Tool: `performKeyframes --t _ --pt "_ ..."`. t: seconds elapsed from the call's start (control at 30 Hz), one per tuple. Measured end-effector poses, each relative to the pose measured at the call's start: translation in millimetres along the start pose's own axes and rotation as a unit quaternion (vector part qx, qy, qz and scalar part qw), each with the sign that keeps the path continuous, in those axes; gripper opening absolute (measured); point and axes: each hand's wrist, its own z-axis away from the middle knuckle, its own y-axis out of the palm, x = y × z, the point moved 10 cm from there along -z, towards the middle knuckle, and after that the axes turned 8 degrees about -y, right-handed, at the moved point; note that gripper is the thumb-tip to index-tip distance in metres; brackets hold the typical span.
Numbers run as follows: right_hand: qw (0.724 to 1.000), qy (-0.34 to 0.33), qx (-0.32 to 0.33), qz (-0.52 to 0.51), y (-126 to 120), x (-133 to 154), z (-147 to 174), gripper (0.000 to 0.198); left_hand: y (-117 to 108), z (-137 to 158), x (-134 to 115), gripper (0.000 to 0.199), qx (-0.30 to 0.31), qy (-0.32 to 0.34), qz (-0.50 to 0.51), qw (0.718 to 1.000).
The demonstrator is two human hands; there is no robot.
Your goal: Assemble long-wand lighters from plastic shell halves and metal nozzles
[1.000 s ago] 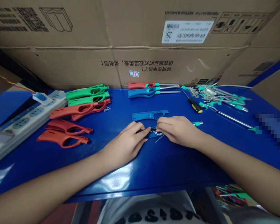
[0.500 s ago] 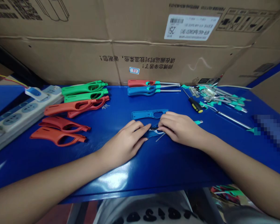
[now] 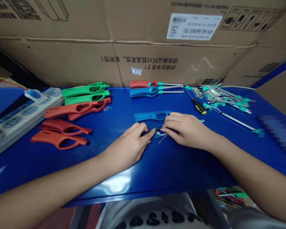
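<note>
My left hand closes over the handle end of a blue lighter casing half lying on the table, its fingertips at a small black part inside. From the other side my right hand grips the same casing half, thumb and fingers pinched close to the black part. Thin white wires loop out below it, beside a thin stick-like piece. My fingers hide much of the casing. Just behind lies another blue casing half, hollow side up. A bit of teal shows past my right hand.
Green casings and orange-red casings lie left, beside a power strip. Lighters with metal tubes lie at the back. Right are a screwdriver and a pile of metal tubes. A cardboard box stands behind.
My left fingertips have shifted slightly along the casing, and more of its inside shows. The right hand stays at nearly the same spot. The whole view has shifted a little.
</note>
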Motion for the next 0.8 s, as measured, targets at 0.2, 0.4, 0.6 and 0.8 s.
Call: performKeyframes --t 0.2,0.4,0.6,0.8 --pt "0.997 0.006 0.021 -0.073 -11 -6 10 0.014 0 3 -3 0.042 0.020 -0.012 -0.044 0.999" --pt "0.993 -0.004 0.043 -0.112 -4 -2 15 0.015 -6 11 7 0.044 0.033 -0.028 -0.047 0.998" --pt "0.993 -0.034 0.035 -0.104 10 2 10 0.012 -8 10 8 0.054 0.058 -0.023 -0.044 0.997" --pt "0.990 -0.022 0.012 -0.136 7 -1 9 0.005 -8 6 6 0.043 0.069 -0.016 -0.028 0.997"
